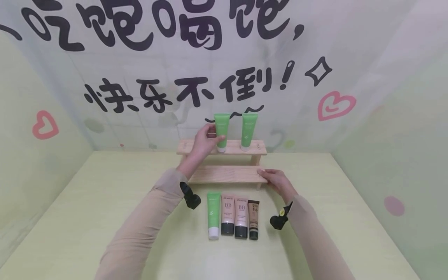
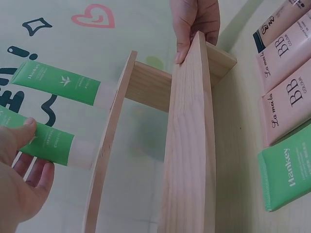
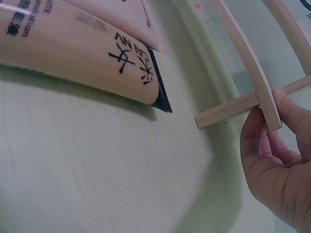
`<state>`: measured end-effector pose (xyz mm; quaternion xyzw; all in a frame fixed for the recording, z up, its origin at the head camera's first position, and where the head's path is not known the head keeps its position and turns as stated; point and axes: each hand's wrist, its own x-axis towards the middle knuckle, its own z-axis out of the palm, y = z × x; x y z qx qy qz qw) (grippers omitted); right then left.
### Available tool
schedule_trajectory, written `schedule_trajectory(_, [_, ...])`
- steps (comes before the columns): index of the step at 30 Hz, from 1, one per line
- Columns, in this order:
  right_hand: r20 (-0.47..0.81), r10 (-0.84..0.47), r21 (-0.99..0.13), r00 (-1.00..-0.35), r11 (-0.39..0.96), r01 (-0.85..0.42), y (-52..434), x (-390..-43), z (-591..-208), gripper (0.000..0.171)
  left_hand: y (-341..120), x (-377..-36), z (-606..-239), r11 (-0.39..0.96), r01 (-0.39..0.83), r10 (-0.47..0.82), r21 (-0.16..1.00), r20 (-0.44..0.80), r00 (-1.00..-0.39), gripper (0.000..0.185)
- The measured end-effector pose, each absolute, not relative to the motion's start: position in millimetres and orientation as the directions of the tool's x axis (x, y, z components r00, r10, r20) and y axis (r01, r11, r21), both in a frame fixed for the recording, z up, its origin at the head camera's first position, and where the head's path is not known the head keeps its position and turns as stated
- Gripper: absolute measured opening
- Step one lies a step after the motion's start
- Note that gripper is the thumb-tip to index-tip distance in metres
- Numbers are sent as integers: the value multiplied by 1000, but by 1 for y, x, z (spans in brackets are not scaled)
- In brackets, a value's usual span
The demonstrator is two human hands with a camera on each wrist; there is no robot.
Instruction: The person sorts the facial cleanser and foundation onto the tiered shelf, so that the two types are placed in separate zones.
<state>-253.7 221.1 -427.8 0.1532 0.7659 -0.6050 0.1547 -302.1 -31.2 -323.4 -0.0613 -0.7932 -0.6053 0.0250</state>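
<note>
Left hand [image 1: 204, 142] grips a green tube [image 1: 221, 131] standing cap-down on the top step of a two-step wooden rack [image 1: 224, 174]; thumb on the near face, fingers curled behind it. A second green tube [image 1: 248, 130] stands just beside it on the same step, untouched.

Right hand [image 1: 276, 179] holds the right end of the lower step, thumb on top, fingers curled under the board's edge.

On the pale green table [image 1: 105, 202] in front of the rack lie four tubes side by side, caps toward the person: a third green tube [image 1: 212, 214], two pink BB cream tubes [image 1: 228, 214] [image 1: 241, 216], one tan tube with black ends [image 1: 253, 219].
</note>
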Motion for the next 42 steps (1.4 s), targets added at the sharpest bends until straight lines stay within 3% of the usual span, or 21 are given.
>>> schedule_trajectory(7, [-438,67,-872,-897,213,441,211,-249,-426,63,-36,-301,-333,277,144,64,950,131,-989,50])
schedule_trajectory(26, [-450,53,-874,-892,179,452,216,-251,-423,62,-46,-297,-337,314,120,144,942,77,-987,57])
schedule_trajectory(42, [-438,70,-877,-896,182,444,218,-254,-424,60,-61,-280,-342,332,54,165,942,-2,-986,51])
